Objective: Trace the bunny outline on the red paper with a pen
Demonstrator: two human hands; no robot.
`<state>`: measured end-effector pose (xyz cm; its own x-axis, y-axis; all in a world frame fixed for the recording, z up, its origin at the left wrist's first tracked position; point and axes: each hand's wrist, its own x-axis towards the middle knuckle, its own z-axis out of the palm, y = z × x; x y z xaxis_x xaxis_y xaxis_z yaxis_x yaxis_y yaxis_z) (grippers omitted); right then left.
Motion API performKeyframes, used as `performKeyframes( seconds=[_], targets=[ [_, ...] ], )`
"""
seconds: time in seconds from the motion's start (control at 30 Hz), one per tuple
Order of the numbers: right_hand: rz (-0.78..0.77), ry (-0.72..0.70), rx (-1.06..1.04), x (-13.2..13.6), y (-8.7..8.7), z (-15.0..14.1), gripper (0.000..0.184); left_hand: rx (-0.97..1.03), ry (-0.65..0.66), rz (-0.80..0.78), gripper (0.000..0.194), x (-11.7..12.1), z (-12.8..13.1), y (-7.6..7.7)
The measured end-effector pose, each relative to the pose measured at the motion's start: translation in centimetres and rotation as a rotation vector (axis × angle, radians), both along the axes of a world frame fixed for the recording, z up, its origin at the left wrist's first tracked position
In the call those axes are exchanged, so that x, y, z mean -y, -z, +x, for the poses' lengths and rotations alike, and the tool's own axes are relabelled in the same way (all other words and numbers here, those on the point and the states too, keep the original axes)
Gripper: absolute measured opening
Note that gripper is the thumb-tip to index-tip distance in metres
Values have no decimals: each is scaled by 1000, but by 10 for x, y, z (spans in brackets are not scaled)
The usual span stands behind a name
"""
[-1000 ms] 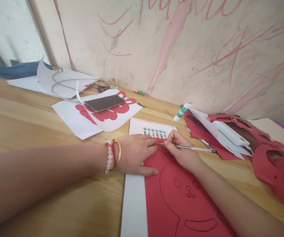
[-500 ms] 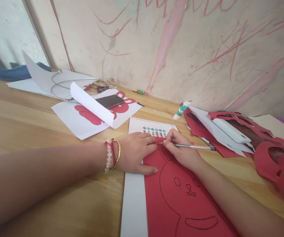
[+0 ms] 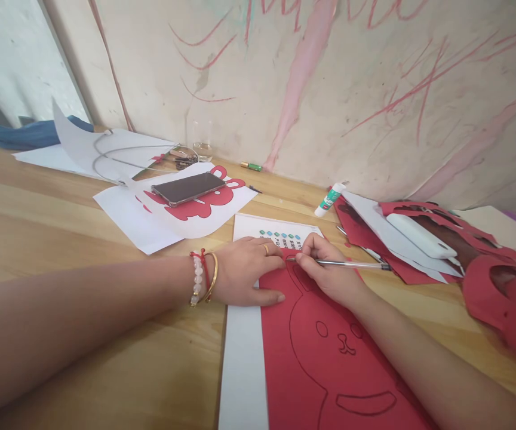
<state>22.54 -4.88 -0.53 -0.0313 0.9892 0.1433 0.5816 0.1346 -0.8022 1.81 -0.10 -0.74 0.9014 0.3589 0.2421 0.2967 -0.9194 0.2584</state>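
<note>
My left hand lies flat with spread fingers on the upper left edge of a sheet of red paper. Drawn on that sheet in dark line is a rabbit with an ear, eyes, nose and mouth, and a curved band below. Between the thumb and fingers of my right hand is a pen, its tip at the top of the ear outline. Under the red paper is a white printed booklet or sheet, showing along the left and top. Part of the drawing is hidden by my right hand and forearm.
A phone rests on a white sheet with a red rabbit picture. Behind are a glass, a cable and a green-wrapped stick. A glue stick, red paper cutouts and a white device lie right.
The curled edge of the rabbit picture sheet has dropped flatter, so more of the phone shows. The upright sheet at far left has bent slightly. Both hands have barely moved.
</note>
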Motion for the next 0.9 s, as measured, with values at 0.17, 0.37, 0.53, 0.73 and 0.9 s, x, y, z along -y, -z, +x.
performKeyframes(
  seconds=[0.17, 0.37, 0.53, 0.73, 0.9],
  targets=[
    [-10, -36, -35, 0, 0, 1, 20, 35, 1, -71, 33, -5, 2, -1],
    [-4, -18, -29, -1, 2, 2, 20, 47, -37, -155, 31, -9, 3, -1],
    [4, -12, -14, 0, 1, 2, 20, 84, -36, -195, 28, -10, 3, -1],
    [-40, -38, -36, -1, 3, 5, 19, 115, -41, -252, 24, -14, 3, 1],
    [0, 0, -9, 0, 0, 2, 19, 129, -44, -277, 23, -15, 3, 2]
  ],
)
